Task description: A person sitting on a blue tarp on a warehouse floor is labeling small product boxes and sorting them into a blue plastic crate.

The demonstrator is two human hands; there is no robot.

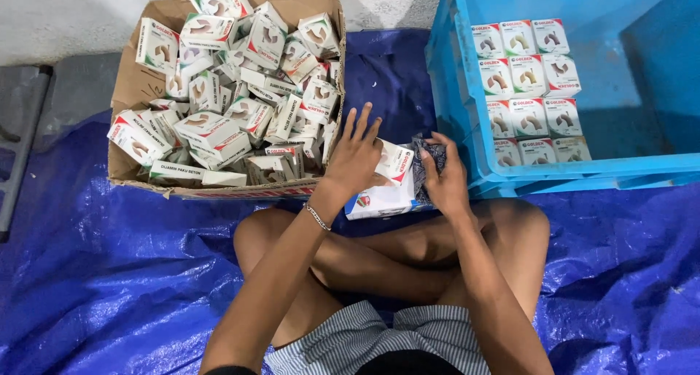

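— Blue tarpaulin [109, 273] covers the floor where the person sits cross-legged. What do the hands do?

— Left hand [355, 156] lies on a small white carton [384, 189] with its fingers spread, pressing it but not closed around it. Right hand [443, 177] is clenched around a dark packet [424, 163], which it holds at the open end of that carton. Both are just above the knees, between the two containers.

— How much is done?

— I judge that it is early. Blue plastic crate [467, 112] on the right has only one flat block of finished cartons [526, 91], standing in neat rows at its left side; most of its bottom is bare. Cardboard box [146, 83] on the left is full of loose cartons [240, 91] lying in disorder, so very many are left.
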